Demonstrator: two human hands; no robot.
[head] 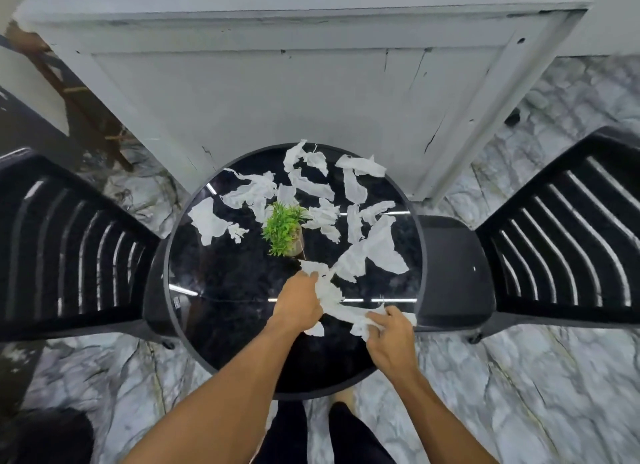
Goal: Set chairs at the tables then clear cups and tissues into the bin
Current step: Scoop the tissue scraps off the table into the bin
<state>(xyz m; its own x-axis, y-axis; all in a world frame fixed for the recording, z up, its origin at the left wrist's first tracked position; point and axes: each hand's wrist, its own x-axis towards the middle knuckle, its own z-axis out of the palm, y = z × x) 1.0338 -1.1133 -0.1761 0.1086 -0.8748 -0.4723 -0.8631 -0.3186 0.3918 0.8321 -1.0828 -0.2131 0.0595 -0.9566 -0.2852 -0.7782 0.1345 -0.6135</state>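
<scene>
Pinching tissue strip (335,302) — L grip (298,304) & R grip (390,339) — over round blk table (225,283).

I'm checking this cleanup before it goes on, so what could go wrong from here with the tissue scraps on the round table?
The left hand and right hand grip a loose tissue bunch; bits could drop from it. Reaching for the far scraps might knock the potted plant standing among them. The scrap at the far rim seems to overhang the table and may slide off behind.

No legible text anywhere.
</scene>
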